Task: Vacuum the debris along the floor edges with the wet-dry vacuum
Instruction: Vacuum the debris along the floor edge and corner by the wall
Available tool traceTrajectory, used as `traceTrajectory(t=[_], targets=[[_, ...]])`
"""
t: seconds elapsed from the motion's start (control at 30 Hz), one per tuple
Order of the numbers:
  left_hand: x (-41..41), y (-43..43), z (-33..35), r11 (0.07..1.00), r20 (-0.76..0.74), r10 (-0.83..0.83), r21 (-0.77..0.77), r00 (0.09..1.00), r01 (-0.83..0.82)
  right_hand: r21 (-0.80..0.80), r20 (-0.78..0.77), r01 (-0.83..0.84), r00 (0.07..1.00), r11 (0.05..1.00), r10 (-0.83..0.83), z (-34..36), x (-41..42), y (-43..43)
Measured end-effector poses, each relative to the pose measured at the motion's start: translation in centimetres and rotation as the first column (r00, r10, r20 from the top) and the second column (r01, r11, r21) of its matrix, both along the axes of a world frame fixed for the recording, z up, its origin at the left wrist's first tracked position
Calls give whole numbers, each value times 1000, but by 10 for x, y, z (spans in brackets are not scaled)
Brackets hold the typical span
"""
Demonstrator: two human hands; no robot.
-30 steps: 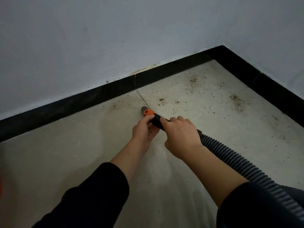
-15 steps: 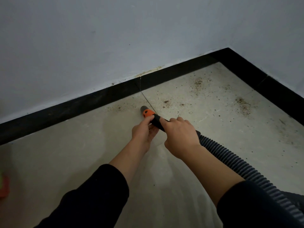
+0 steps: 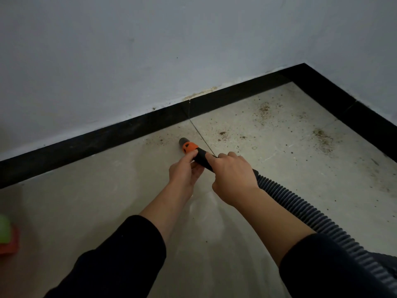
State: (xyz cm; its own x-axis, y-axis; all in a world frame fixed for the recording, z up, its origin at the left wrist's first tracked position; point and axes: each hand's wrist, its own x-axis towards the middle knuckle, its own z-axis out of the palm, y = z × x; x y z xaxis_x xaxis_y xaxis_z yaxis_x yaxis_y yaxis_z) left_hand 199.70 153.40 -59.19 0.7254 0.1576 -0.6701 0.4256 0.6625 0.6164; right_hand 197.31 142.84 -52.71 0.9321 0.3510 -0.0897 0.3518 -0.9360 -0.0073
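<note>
The vacuum hose nozzle [image 3: 186, 145] has a grey tip and an orange collar and points at the black skirting [image 3: 120, 134]. My left hand [image 3: 184, 172] grips the black handle just behind the orange collar. Further back, my right hand [image 3: 233, 176] grips the same handle where the ribbed grey hose [image 3: 300, 214] begins. The hose runs off to the lower right. Brown debris [image 3: 222, 134] lies scattered on the pale tile to the right of the nozzle, with more patches toward the corner [image 3: 322, 136].
White walls meet in a corner at the upper right, with black skirting [image 3: 365, 117] along both. A green and red object [image 3: 6, 235] sits at the left edge of the floor. A tile joint runs from the skirting past the nozzle.
The view has shifted left, so the corner sits further right and the green and red object shows at the left. Both hands keep their grip on the hose handle.
</note>
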Motion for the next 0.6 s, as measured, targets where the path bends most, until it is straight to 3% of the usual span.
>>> traceTrajectory(t=[0.6], targets=[[-7, 36, 1, 996, -14, 83, 20, 996, -82, 34, 24, -64, 998, 997, 63, -3, 1, 35]])
